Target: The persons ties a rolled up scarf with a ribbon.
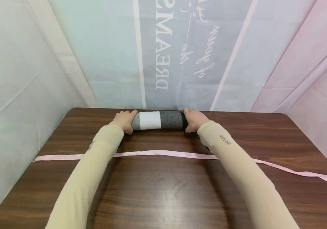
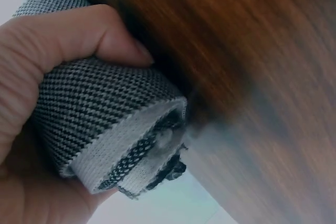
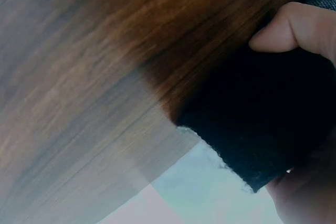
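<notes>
A rolled-up knit scarf [image 1: 149, 120] lies crosswise near the table's far edge, banded in grey, white, dark grey and black. My left hand [image 1: 124, 121] grips its left end, thumb on the near side and fingers over the far side. In the left wrist view, the open end of the scarf [image 2: 100, 103] shows several spiralled layers and a checked grey knit. My right hand [image 1: 195, 120] holds the black right end. The right wrist view shows that thumb [image 3: 281, 32] pressed on the black part of the scarf [image 3: 262, 114].
Across the brown wooden table [image 1: 163, 190] runs a pink ribbon [image 1: 157, 153], passing under both forearms. Behind the far edge hangs a pale printed curtain [image 1: 117, 63]. White cloth [image 1: 5, 95] closes off the left side, and pinkish cloth [image 1: 323, 95] the right.
</notes>
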`<state>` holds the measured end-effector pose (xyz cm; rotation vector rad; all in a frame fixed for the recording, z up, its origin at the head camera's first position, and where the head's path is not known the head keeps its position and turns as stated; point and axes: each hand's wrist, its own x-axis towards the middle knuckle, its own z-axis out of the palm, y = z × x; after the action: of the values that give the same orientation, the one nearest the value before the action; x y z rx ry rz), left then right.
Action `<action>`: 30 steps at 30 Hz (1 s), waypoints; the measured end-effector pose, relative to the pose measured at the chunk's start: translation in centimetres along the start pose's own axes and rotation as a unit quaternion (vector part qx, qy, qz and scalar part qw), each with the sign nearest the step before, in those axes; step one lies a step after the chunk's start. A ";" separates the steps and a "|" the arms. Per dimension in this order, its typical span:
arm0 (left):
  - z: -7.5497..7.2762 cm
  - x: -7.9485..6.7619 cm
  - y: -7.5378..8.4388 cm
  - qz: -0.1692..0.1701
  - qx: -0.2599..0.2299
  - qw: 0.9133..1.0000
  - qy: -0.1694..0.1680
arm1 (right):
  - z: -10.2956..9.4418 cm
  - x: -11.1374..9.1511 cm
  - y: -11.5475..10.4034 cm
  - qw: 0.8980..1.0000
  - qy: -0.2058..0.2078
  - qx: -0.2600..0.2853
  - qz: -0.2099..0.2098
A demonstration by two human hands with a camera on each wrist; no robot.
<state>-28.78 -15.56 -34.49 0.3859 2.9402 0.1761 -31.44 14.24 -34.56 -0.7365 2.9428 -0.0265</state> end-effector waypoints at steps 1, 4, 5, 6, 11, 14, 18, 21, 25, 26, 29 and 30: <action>-0.1 0.0 0.0 0.000 -0.001 1.000 -0.004 | 0.0 0.0 0.0 1.000 -0.003 0.005 0.000; -0.2 -0.2 -0.1 0.001 -0.002 1.000 -0.010 | 0.0 0.0 0.1 1.000 -0.014 0.018 0.002; -0.2 -0.2 -0.2 0.000 -0.002 1.000 -0.011 | -0.1 0.0 0.1 1.000 -0.018 0.021 0.003; -0.1 -0.2 -0.2 0.000 0.001 1.000 -0.010 | -0.1 0.0 0.1 1.000 -0.020 0.024 0.004; 0.0 -0.3 -0.3 0.003 0.002 1.000 0.003 | -0.2 -0.1 0.2 0.999 -0.024 0.037 0.016; 0.1 -0.3 -0.3 0.000 0.005 1.000 0.006 | -0.1 -0.2 0.2 0.998 -0.031 0.043 0.019; 0.2 -0.3 -0.3 -0.009 0.012 1.000 0.004 | 0.1 -0.2 0.3 0.999 -0.031 0.043 0.013; 0.1 -0.4 -0.2 -0.009 0.014 1.000 0.003 | 0.1 -0.3 0.3 0.999 -0.015 0.031 0.005; -0.2 -0.3 0.1 -0.010 0.016 1.000 0.001 | 0.0 -0.4 0.3 1.000 0.008 0.012 -0.004; -0.2 -0.2 0.1 -0.011 0.016 1.000 0.000 | -0.1 -0.5 0.3 1.000 0.012 0.009 -0.005; -0.3 -0.1 0.2 -0.016 0.017 1.000 -0.004 | -0.1 -0.6 0.2 1.000 0.020 0.006 -0.002; -0.3 -0.1 0.2 -0.018 0.018 1.000 -0.005 | -0.1 -0.6 0.2 1.000 0.022 0.006 -0.001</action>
<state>-28.68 -15.41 -34.15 0.3386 2.9415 0.1168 -31.03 14.68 -34.43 -0.7453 2.9809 -0.0617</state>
